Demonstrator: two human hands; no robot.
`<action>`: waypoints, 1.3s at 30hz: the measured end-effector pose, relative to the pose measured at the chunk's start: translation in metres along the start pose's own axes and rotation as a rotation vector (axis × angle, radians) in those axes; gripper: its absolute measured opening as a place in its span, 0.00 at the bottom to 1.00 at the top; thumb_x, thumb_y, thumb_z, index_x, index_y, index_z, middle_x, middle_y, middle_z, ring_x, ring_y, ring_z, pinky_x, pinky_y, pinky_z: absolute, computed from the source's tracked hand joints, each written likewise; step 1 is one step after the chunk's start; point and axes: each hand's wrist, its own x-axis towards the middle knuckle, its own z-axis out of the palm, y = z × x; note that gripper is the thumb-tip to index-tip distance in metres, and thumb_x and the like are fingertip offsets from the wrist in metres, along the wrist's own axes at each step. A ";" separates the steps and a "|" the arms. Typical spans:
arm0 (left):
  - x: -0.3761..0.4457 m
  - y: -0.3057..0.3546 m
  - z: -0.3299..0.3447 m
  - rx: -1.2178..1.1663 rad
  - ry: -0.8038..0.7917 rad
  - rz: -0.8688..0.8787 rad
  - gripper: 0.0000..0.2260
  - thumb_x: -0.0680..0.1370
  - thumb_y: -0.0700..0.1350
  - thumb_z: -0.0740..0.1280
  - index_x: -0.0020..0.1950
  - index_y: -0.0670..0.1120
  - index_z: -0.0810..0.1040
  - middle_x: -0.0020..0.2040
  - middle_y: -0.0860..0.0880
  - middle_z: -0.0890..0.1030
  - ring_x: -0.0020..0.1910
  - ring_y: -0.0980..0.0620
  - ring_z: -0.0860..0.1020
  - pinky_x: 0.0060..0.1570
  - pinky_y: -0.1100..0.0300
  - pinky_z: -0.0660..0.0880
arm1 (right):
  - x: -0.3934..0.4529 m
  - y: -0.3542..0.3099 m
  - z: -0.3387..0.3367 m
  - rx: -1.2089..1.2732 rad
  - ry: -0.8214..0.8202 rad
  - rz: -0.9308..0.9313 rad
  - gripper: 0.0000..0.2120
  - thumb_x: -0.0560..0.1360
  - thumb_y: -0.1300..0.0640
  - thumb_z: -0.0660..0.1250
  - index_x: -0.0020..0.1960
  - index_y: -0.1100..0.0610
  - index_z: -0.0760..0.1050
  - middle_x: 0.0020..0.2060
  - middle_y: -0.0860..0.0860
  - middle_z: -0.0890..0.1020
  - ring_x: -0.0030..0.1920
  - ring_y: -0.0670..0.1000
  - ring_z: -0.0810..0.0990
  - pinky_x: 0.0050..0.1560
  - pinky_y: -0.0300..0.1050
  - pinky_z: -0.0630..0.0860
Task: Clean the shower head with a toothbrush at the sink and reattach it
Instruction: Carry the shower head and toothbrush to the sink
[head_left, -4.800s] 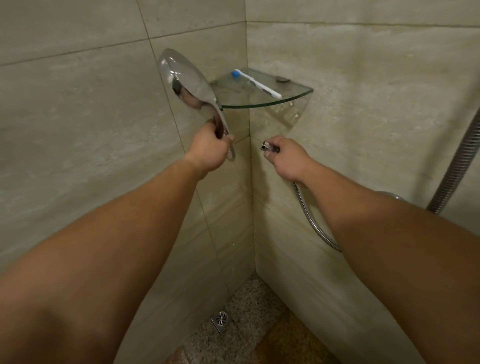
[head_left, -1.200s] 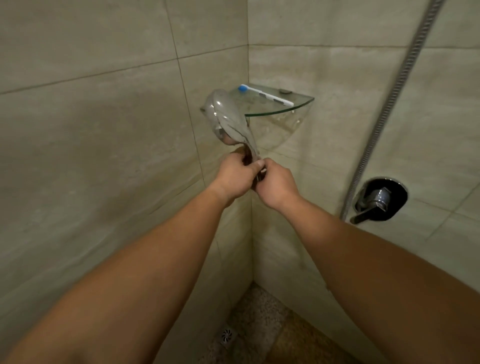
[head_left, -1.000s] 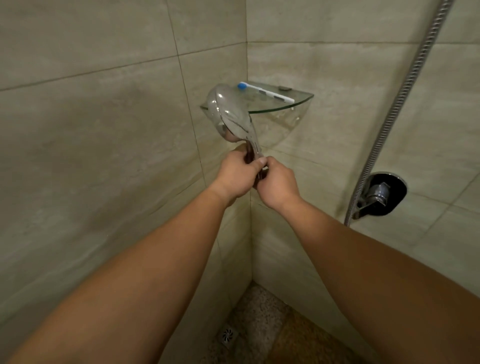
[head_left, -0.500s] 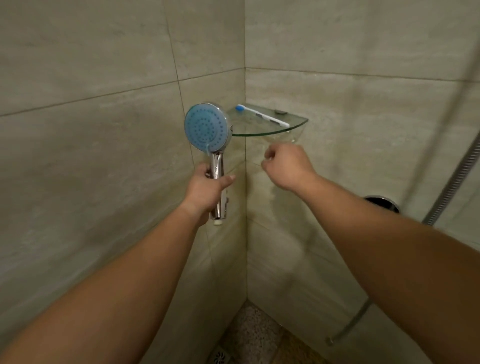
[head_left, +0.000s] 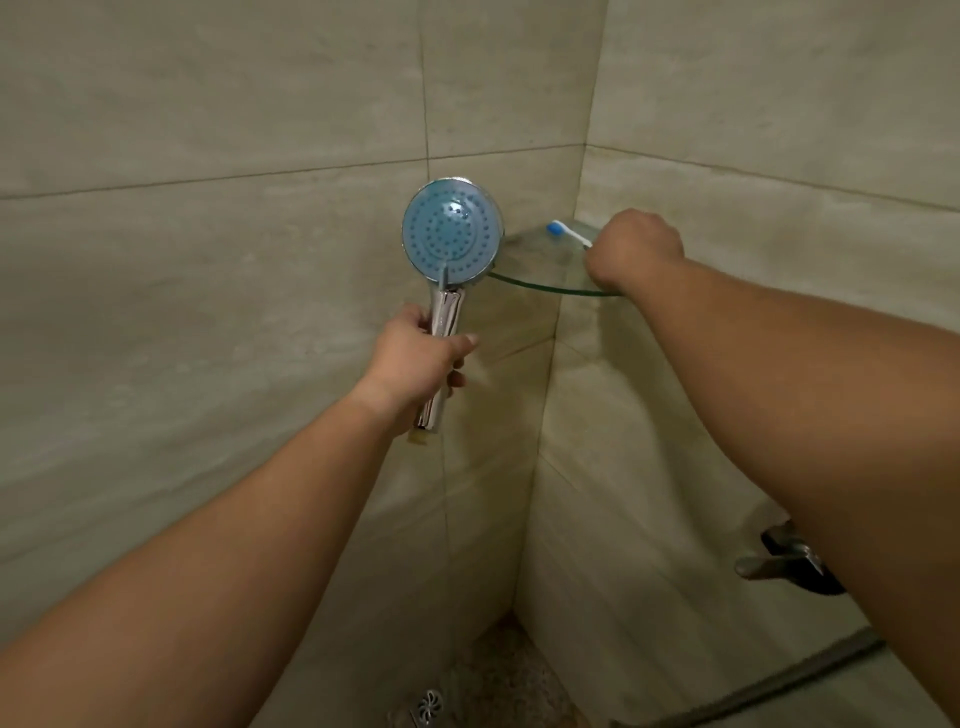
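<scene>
Glass corner shelf (wall-mounted), white toothbrush on top

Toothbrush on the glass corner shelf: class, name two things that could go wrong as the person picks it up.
1. The right hand covers the handle of the toothbrush on the glass shelf; a loose grip might let it slide off the edge.
2. The left hand holds the detached shower head close to the shelf rim; it could knock the glass.

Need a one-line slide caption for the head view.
Left hand holds shower head; right hand grasps toothbrush on glass shelf.
</scene>
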 end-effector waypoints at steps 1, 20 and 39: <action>-0.002 0.002 0.001 0.001 0.012 -0.008 0.11 0.78 0.39 0.74 0.49 0.46 0.71 0.39 0.43 0.78 0.29 0.49 0.77 0.30 0.57 0.74 | 0.002 0.001 0.000 0.000 -0.008 -0.007 0.09 0.75 0.59 0.64 0.54 0.59 0.78 0.46 0.56 0.77 0.47 0.58 0.78 0.40 0.48 0.71; -0.066 -0.004 -0.043 -0.077 0.196 -0.126 0.04 0.83 0.43 0.67 0.50 0.45 0.74 0.39 0.42 0.78 0.29 0.48 0.76 0.30 0.58 0.74 | -0.100 -0.041 -0.009 0.657 -0.039 -0.259 0.10 0.75 0.52 0.64 0.48 0.56 0.80 0.44 0.57 0.83 0.47 0.61 0.79 0.39 0.42 0.67; -0.349 -0.157 -0.274 -0.042 0.806 -0.449 0.03 0.84 0.43 0.65 0.50 0.46 0.77 0.45 0.42 0.82 0.37 0.48 0.80 0.34 0.57 0.74 | -0.418 -0.195 0.111 0.999 -0.909 -0.544 0.07 0.74 0.63 0.65 0.41 0.53 0.77 0.33 0.52 0.80 0.30 0.53 0.79 0.31 0.44 0.75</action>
